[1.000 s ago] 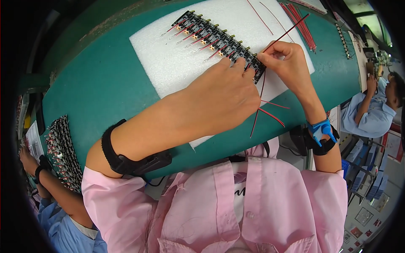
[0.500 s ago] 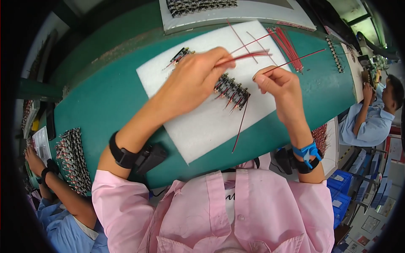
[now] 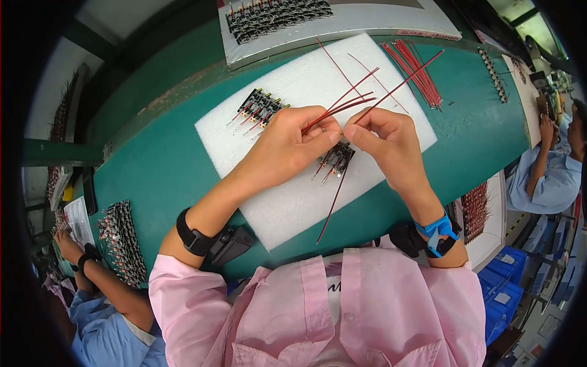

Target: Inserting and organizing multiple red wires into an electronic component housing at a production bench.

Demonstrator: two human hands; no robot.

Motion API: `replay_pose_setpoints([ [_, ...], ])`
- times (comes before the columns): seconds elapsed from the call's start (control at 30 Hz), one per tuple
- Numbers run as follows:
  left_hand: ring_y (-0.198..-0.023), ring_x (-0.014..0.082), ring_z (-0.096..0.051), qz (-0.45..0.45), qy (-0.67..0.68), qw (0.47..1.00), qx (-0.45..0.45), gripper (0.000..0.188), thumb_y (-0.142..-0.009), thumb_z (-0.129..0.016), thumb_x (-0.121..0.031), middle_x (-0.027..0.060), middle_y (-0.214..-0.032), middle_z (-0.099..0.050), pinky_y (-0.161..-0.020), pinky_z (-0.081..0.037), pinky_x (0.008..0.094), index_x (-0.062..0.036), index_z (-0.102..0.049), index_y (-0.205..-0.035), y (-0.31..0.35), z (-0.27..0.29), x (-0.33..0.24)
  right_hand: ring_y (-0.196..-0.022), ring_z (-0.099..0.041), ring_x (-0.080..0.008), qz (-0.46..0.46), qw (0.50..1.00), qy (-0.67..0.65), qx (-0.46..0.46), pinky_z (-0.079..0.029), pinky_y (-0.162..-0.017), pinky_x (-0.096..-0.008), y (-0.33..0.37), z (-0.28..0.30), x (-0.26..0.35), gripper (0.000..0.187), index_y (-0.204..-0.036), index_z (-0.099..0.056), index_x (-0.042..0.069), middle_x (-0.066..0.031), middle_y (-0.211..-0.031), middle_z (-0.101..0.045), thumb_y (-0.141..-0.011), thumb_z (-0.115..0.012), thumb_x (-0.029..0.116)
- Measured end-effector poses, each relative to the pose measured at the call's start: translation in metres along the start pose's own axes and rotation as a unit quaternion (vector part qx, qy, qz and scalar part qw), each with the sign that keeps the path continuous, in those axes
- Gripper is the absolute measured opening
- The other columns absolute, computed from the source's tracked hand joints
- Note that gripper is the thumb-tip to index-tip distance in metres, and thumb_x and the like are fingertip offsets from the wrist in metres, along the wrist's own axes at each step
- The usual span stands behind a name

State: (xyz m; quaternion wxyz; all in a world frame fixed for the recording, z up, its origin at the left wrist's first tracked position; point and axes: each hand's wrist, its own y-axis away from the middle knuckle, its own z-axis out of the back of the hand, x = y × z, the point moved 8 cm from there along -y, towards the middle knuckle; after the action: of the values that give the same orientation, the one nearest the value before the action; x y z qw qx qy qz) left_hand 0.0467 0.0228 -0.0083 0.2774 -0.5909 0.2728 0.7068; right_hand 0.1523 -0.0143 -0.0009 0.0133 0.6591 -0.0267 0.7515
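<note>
On a white foam sheet (image 3: pixel 275 214) lie two groups of small black circuit boards. One group (image 3: pixel 259 109) sits to the left of my hands; the other group (image 3: pixel 337 160) is just below my fingertips, partly hidden by them. My left hand (image 3: pixel 299 142) is closed round several red wires (image 3: pixel 348 105) that fan out to the upper right. Close beside it, my right hand (image 3: pixel 389 142) pinches a single red wire (image 3: pixel 411 79), its lower end hidden at the fingertips. Another red wire (image 3: pixel 331 208) trails from the boards toward me.
More red wires (image 3: pixel 417 74) lie bundled right of the foam on the green table (image 3: pixel 165 165). Behind stands a white tray (image 3: pixel 348 33) with rows of boards. Stacked boards (image 3: pixel 122 243) lie at left. Co-workers sit on both sides; blue bins (image 3: pixel 502 275) stand at lower right.
My right hand has moved left to meet my left hand over the boards, bringing its wire along. The left hand has shifted slightly down and left, uncovering more of the left board group.
</note>
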Motion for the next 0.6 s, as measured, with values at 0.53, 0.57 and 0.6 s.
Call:
replay_pose_setpoints([
  [0.53,-0.041,0.0089,-0.029,0.015,-0.089,0.996,0.009,0.012,-0.072,-0.054,-0.008,0.0025,-0.043,-0.032,-0.04,-0.026,0.0261,0.0031,-0.052,-0.068,-0.005,0.012,0.023,-0.063,-0.046,-0.0062,0.007,0.993,0.113,-0.028,-0.037,-0.059,-0.0193,-0.005,-0.014,-0.025,0.012,-0.072,-0.056,-0.004,-0.0014,-0.067,-0.055,-0.075,-0.058,0.008],
  [0.57,-0.041,0.0089,-0.029,0.018,-0.086,0.996,0.007,0.012,-0.072,-0.054,-0.008,0.0025,-0.043,-0.032,-0.04,-0.026,0.0261,0.0031,-0.052,-0.068,-0.004,0.013,0.026,-0.063,-0.046,-0.0062,0.005,0.993,0.114,-0.024,-0.037,-0.059,-0.0193,-0.005,-0.018,-0.027,0.012,-0.072,-0.056,-0.004,-0.0014,-0.067,-0.055,-0.075,-0.058,0.008],
  [0.6,-0.04,0.0096,-0.029,0.012,-0.096,0.995,0.008,0.012,-0.072,-0.054,-0.008,0.0032,-0.043,-0.032,-0.04,-0.026,0.0267,0.0034,-0.052,-0.068,-0.003,0.013,0.028,-0.063,-0.046,-0.0063,0.0,0.994,0.108,-0.028,-0.037,-0.059,-0.0194,-0.004,-0.02,-0.031,0.012,-0.073,-0.057,-0.004,-0.0016,-0.067,-0.056,-0.075,-0.058,0.008],
])
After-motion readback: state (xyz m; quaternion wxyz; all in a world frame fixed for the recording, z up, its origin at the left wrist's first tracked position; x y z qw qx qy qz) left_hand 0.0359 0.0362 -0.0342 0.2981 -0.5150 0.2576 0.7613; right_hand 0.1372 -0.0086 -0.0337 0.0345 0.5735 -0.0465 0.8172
